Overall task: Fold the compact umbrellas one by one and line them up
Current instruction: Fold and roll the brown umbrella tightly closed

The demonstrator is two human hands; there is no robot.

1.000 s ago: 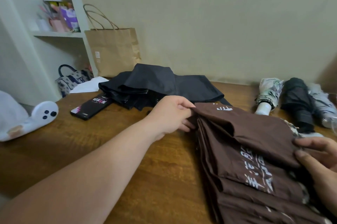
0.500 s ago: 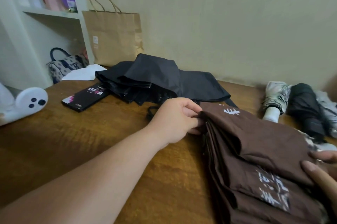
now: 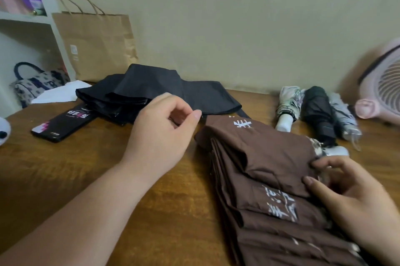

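A brown umbrella (image 3: 270, 157) with white lettering lies collapsed in flat pleats on the wooden table (image 3: 65, 168), front right. My right hand (image 3: 350, 196) pinches the edge of its top fold between thumb and fingers. My left hand (image 3: 160, 133) hovers just left of its far tip with loosely curled fingers, holding nothing. Behind it, a black umbrella (image 3: 151, 86) sprawls unfolded. At the back right, three folded umbrellas lie side by side: a white floral one (image 3: 289, 103), a black one (image 3: 316, 107) and a grey one (image 3: 342, 114).
A brown paper bag (image 3: 97, 45) stands against the wall at the back left, with a patterned handbag (image 3: 36, 84) and white paper (image 3: 60, 93) near it. A black flat box (image 3: 62, 124) lies at the left. A pink fan (image 3: 383, 84) stands at the far right.
My left hand let go of the brown umbrella's far tip and lifted a little to the left. My right hand stays on the top fold. The view swung right, revealing the fan.
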